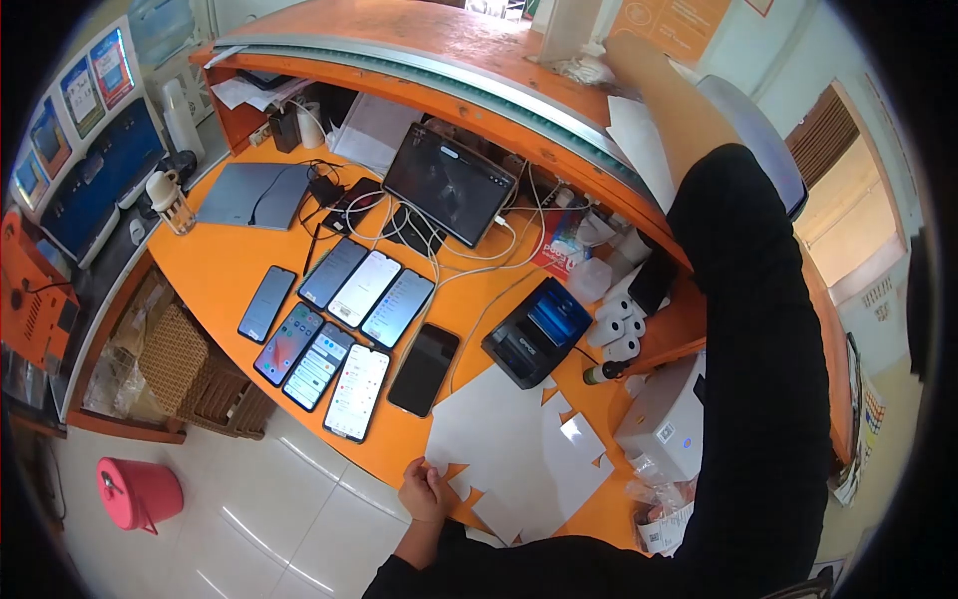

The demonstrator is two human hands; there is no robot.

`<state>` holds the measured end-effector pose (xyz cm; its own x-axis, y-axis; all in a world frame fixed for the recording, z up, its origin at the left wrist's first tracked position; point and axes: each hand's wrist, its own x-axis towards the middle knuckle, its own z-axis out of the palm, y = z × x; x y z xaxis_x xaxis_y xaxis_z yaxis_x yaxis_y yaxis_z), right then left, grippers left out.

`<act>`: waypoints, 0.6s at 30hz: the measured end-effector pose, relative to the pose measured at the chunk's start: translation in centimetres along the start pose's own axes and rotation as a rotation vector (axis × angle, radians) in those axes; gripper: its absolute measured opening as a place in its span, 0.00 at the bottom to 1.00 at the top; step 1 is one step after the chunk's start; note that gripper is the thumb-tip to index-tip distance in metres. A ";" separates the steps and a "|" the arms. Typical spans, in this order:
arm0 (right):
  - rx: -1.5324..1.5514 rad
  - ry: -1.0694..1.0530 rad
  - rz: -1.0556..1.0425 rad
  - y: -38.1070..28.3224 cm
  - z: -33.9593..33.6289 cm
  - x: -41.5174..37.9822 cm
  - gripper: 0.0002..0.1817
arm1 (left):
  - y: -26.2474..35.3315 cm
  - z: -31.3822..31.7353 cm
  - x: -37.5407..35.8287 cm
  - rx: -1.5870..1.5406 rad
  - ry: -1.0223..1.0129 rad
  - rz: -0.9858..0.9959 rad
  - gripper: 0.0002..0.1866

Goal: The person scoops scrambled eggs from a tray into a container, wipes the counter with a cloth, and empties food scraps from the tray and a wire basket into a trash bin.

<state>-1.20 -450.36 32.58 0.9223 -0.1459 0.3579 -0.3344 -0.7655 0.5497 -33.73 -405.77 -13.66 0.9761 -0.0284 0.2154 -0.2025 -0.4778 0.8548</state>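
Note:
My left hand [424, 489] is loosely curled into a fist at the desk's near edge, beside the large white paper sheets [514, 439]; nothing shows between its fingers. My right arm stretches far over the raised orange counter, and my right hand [627, 58] is up there beside a crumpled white thing [584, 70], its fingers hidden. Several phones with lit screens lie in two rows, among them a white-screened phone [357, 391] near the edge. A dark-screened phone [424, 369] lies left of the black Epson printer [514, 349].
A tablet [449, 183] leans at the back of the orange desk, with tangled white cables [479, 255] before it. At the far left is a closed grey laptop [254, 195]. Paper rolls [617, 327] and a white box [664, 429] stand right. A pink bucket [140, 494] is on the floor.

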 end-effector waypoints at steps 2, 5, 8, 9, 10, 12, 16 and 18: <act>-0.006 0.026 0.064 0.1 0.6 0.1 0.14 | -0.3 0.3 -0.1 -0.033 0.007 -0.006 0.14; 0.104 0.127 0.172 0.4 0.4 -0.8 0.14 | -0.2 0.1 -0.1 -0.046 0.008 0.000 0.14; 0.160 0.132 0.189 1.0 -1.3 -1.1 0.17 | 0.3 0.0 0.0 -0.040 0.016 0.004 0.14; 0.180 0.164 0.177 1.3 -1.4 -0.8 0.18 | 0.4 0.0 0.0 -0.037 0.020 0.004 0.14; 0.201 0.196 0.166 1.7 -1.3 -0.9 0.19 | 0.4 0.0 0.0 -0.039 0.018 0.000 0.14; 0.272 0.343 0.209 1.6 -1.2 -1.1 0.20 | 0.1 0.1 -0.1 -0.043 0.015 -0.006 0.13; 0.798 0.334 0.414 -2.3 -8.2 -5.2 0.14 | 0.2 0.1 0.0 -0.029 0.010 0.005 0.14; 0.720 0.597 0.105 -2.3 -7.8 -5.6 0.14 | 0.4 -0.1 0.1 -0.027 0.002 0.005 0.14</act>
<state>-7.16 -442.91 35.20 0.5757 -0.0436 0.8165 -0.0264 -0.9990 -0.0348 -33.70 -405.92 -13.22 0.9749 -0.0291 0.2207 -0.2096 -0.4541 0.8660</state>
